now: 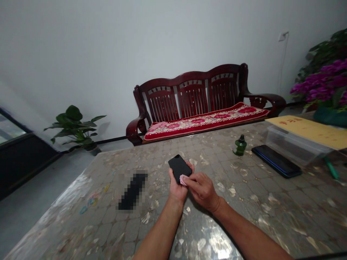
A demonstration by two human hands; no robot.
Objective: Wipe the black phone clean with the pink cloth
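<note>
**Flat black rectangular phone (pixel 179 168) cradled under a small pale-pink folded wad (pixel 183 179)**

At the frame's lower centre, the left hand (pixel 176 189) grasps the phone from beneath, thumb and fingers along opposite edges, apparently so its dark face lies open and steady. The right hand (pixel 202 187) pinches the wad against the phone's lower end; the fingertip grip probably gives fine control over a small area. The phone rests in the left palm, just up and left of the right hand, above the grey, tile-patterned glossy counter (pixel 108 231). Right of centre stands a green bottle with a black top (pixel 240 146), near a blue-edged dark phone (pixel 276 161), both perhaps set aside to leave working room.
</note>
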